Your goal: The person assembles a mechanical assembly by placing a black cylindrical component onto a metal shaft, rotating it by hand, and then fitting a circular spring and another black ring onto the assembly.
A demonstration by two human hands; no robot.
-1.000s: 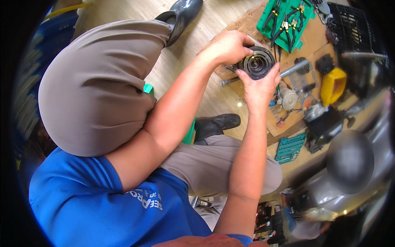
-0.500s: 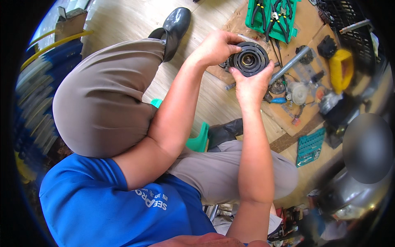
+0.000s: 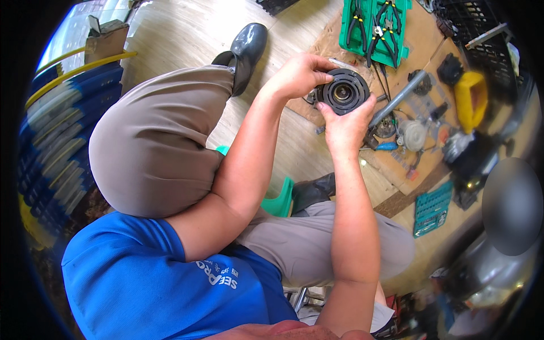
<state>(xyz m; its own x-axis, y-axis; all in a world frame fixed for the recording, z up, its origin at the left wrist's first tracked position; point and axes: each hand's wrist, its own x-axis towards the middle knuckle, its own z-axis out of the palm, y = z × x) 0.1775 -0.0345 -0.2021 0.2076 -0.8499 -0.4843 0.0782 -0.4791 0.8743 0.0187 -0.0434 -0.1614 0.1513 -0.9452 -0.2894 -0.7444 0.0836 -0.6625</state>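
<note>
Black round pulley-like part [image 3: 343, 92] held between both grips: left hand [image 3: 297, 75] clenched on its left rim, right hand [image 3: 345, 126] cupping it from below.

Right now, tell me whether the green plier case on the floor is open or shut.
Open: the green plier case lies spread flat on the cardboard, with its black-handled pliers showing inside.

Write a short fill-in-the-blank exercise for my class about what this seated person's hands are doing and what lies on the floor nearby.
1. Both hands hold a round black ____ part.
2. The left hand grips it from the side; the right hand supports it from ____.
3. The pliers lie in a ____ tray.
4. The person wears a ____ shirt.

Missing words: metal; below; green; blue
</note>
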